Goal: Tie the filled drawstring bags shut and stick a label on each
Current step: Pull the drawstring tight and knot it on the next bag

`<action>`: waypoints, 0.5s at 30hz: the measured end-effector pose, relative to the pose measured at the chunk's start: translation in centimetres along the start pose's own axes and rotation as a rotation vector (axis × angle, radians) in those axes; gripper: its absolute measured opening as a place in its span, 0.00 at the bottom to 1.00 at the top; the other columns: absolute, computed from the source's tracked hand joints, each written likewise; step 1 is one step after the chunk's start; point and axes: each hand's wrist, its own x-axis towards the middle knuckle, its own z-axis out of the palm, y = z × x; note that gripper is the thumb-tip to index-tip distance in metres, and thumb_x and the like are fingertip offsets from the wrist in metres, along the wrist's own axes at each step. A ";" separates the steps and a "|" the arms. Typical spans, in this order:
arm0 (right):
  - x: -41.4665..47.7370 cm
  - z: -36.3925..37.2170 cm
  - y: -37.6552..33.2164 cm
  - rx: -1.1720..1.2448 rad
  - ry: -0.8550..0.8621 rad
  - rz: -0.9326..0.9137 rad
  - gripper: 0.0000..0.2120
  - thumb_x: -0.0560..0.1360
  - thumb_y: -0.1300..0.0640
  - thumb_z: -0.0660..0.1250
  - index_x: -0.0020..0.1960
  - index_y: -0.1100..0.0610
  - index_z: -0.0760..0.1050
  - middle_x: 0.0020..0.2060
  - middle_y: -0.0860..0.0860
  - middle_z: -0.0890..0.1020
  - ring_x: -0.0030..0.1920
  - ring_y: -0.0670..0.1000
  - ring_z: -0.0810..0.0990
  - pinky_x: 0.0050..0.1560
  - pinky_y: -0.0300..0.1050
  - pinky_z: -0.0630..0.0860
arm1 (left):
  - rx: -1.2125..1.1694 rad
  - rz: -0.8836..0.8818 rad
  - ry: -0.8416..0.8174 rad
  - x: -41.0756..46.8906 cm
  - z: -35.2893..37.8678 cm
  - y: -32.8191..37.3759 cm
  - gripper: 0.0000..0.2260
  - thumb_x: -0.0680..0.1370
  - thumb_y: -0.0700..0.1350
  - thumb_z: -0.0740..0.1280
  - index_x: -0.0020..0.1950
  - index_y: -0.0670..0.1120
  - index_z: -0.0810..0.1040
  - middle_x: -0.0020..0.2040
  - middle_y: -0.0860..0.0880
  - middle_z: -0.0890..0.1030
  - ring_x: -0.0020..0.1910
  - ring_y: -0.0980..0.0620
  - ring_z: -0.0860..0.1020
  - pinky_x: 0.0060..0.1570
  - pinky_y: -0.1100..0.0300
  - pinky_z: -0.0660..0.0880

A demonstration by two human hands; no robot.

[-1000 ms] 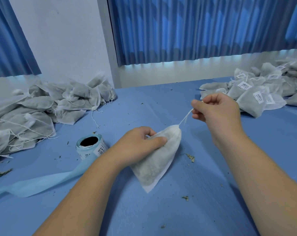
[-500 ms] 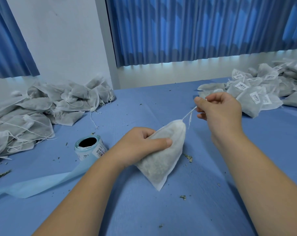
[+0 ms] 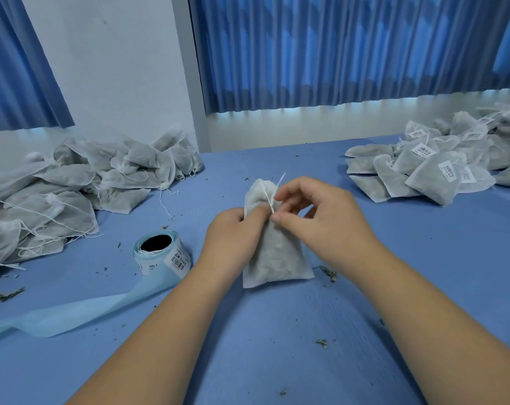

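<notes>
Where a second ago your right hand (image 3: 320,217) drew the drawstring (image 3: 269,194) taut toward 2 o'clock, it has now come in to the neck of the bag (image 3: 274,252), which stands upright at the centre of the counter (image 3: 277,331). Your left hand (image 3: 233,232) grips the neck and your right pinches the string, hands together. Status, by judgement: cinched, knot in progress, label outstanding; label roll (image 3: 160,252) at 8 o'clock, unlabelled pile (image 3: 72,182) at 10, labelled pile (image 3: 437,173) at 2.
</notes>
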 end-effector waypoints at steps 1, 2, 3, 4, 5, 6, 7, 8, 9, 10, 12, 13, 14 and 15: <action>0.0 0.0 0.1 -0.026 0.000 -0.013 0.11 0.69 0.63 0.75 0.44 0.50 0.79 0.33 0.43 0.81 0.34 0.37 0.77 0.39 0.27 0.68 | -0.029 -0.017 0.006 0.0 0.0 0.1 0.18 0.75 0.57 0.65 0.30 0.50 0.65 0.26 0.55 0.64 0.26 0.55 0.63 0.29 0.58 0.60; 0.0 -0.1 0.1 -0.052 -0.003 -0.027 0.10 0.69 0.64 0.74 0.45 0.50 0.79 0.33 0.42 0.81 0.33 0.36 0.76 0.38 0.26 0.68 | -0.064 -0.033 0.006 0.0 -0.1 0.1 0.17 0.75 0.57 0.65 0.32 0.50 0.67 0.28 0.54 0.66 0.27 0.55 0.65 0.31 0.58 0.61; 0.0 -0.1 0.1 -0.082 -0.009 -0.044 0.10 0.70 0.64 0.73 0.45 0.51 0.80 0.33 0.42 0.80 0.32 0.35 0.75 0.38 0.26 0.67 | -0.100 -0.047 0.004 -0.1 -0.1 0.2 0.15 0.75 0.57 0.65 0.34 0.49 0.70 0.29 0.53 0.69 0.29 0.54 0.67 0.33 0.57 0.63; -0.1 -0.1 0.2 -0.116 -0.017 -0.060 0.10 0.70 0.64 0.73 0.46 0.51 0.80 0.32 0.41 0.80 0.31 0.33 0.75 0.38 0.25 0.67 | -0.134 -0.060 0.004 -0.1 0.0 0.3 0.14 0.76 0.56 0.65 0.35 0.49 0.72 0.30 0.53 0.71 0.31 0.53 0.69 0.35 0.57 0.65; -0.1 0.0 0.2 -0.151 -0.026 -0.076 0.10 0.70 0.64 0.72 0.47 0.51 0.81 0.32 0.40 0.80 0.32 0.32 0.75 0.38 0.25 0.66 | -0.165 -0.075 0.007 -0.1 0.0 0.3 0.14 0.76 0.55 0.65 0.35 0.49 0.73 0.30 0.53 0.72 0.32 0.53 0.71 0.35 0.57 0.67; -0.1 0.0 0.2 -0.185 -0.033 -0.089 0.10 0.70 0.63 0.72 0.48 0.51 0.81 0.33 0.40 0.80 0.33 0.32 0.74 0.38 0.25 0.66 | -0.194 -0.091 0.008 -0.2 0.0 0.4 0.14 0.76 0.55 0.65 0.34 0.49 0.74 0.29 0.54 0.73 0.32 0.53 0.72 0.35 0.57 0.68; -0.1 0.1 0.2 -0.215 -0.039 -0.098 0.11 0.71 0.63 0.72 0.50 0.50 0.81 0.34 0.40 0.80 0.34 0.32 0.74 0.39 0.25 0.65 | -0.220 -0.102 0.001 -0.2 0.0 0.4 0.14 0.76 0.54 0.65 0.33 0.50 0.75 0.29 0.55 0.74 0.33 0.53 0.73 0.35 0.57 0.68; -0.2 0.1 0.3 -0.237 -0.042 -0.104 0.11 0.71 0.62 0.71 0.51 0.49 0.81 0.35 0.40 0.81 0.36 0.32 0.74 0.39 0.25 0.65 | -0.246 -0.106 -0.018 -0.2 -0.1 0.5 0.15 0.77 0.55 0.65 0.34 0.49 0.76 0.30 0.55 0.76 0.33 0.53 0.75 0.37 0.57 0.70; -0.2 0.1 0.3 -0.246 -0.045 -0.107 0.13 0.71 0.62 0.71 0.52 0.48 0.82 0.36 0.40 0.82 0.37 0.32 0.74 0.40 0.25 0.65 | -0.270 -0.108 -0.048 -0.3 -0.1 0.6 0.15 0.77 0.55 0.65 0.35 0.46 0.78 0.32 0.54 0.78 0.35 0.52 0.76 0.39 0.56 0.71; -0.2 0.1 0.3 -0.247 -0.048 -0.107 0.14 0.71 0.62 0.70 0.53 0.47 0.81 0.38 0.40 0.83 0.37 0.33 0.74 0.40 0.25 0.65 | -0.290 -0.109 -0.081 -0.4 -0.2 0.7 0.16 0.76 0.56 0.65 0.38 0.44 0.80 0.35 0.51 0.80 0.37 0.51 0.78 0.41 0.55 0.73; -0.2 0.1 0.3 -0.247 -0.061 -0.109 0.15 0.71 0.62 0.69 0.54 0.46 0.81 0.40 0.40 0.84 0.38 0.33 0.74 0.42 0.27 0.66 | -0.315 -0.108 -0.124 -0.5 -0.3 0.9 0.16 0.74 0.56 0.66 0.39 0.45 0.81 0.37 0.49 0.81 0.38 0.51 0.80 0.41 0.56 0.74; -0.2 0.1 0.3 -0.252 -0.067 -0.112 0.16 0.71 0.62 0.68 0.54 0.46 0.80 0.40 0.40 0.84 0.39 0.34 0.73 0.43 0.28 0.67 | -0.318 -0.110 -0.130 -0.5 -0.3 0.9 0.14 0.73 0.56 0.67 0.35 0.47 0.81 0.36 0.50 0.81 0.36 0.52 0.80 0.40 0.56 0.74; -0.1 0.1 0.3 -0.255 -0.070 -0.113 0.17 0.71 0.62 0.68 0.55 0.46 0.80 0.40 0.39 0.84 0.39 0.34 0.73 0.44 0.30 0.68 | -0.311 -0.112 -0.132 -0.6 -0.3 0.9 0.12 0.71 0.56 0.68 0.34 0.49 0.80 0.35 0.50 0.80 0.36 0.51 0.79 0.39 0.56 0.73; -0.1 0.1 0.3 -0.253 -0.071 -0.110 0.17 0.71 0.62 0.67 0.55 0.46 0.80 0.40 0.39 0.84 0.39 0.35 0.72 0.45 0.31 0.69 | -0.302 -0.115 -0.133 -0.6 -0.3 1.0 0.11 0.71 0.55 0.69 0.34 0.49 0.79 0.34 0.50 0.79 0.35 0.51 0.79 0.40 0.55 0.73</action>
